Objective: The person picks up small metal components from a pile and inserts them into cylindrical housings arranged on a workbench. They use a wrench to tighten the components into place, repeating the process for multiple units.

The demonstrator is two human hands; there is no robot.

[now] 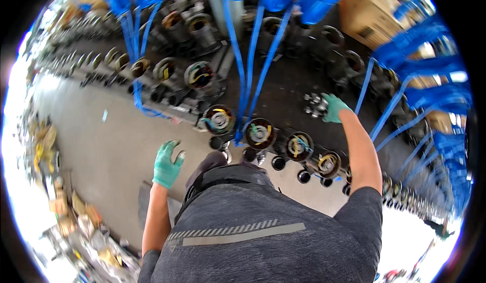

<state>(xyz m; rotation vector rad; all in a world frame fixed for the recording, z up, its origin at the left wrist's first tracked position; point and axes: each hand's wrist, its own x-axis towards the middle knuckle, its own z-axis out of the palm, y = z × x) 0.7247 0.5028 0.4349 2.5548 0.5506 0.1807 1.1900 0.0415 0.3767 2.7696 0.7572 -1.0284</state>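
Note:
My right hand point(335, 108), in a green glove, reaches over the dark worktop to a small cluster of shiny metal parts point(315, 105). Its fingers look apart at the cluster's edge, though contact with the parts is unclear. My left hand point(168, 165), also gloved in green, hangs open over the floor at my left side, with thumb and fingers spread and nothing in them. Between the two hands, along the worktop's near edge, stand round metal housings with wound wire and coloured leads inside, among them one housing point(259, 133) in front of my body.
Blue straps point(244, 65) hang down from blue bundles above the worktop point(283, 83). More round housings point(199, 75) line the left and far sides. A cardboard box point(372, 14) stands at the far right. Boxes and loose goods point(66, 212) lie on the floor point(96, 136) at left.

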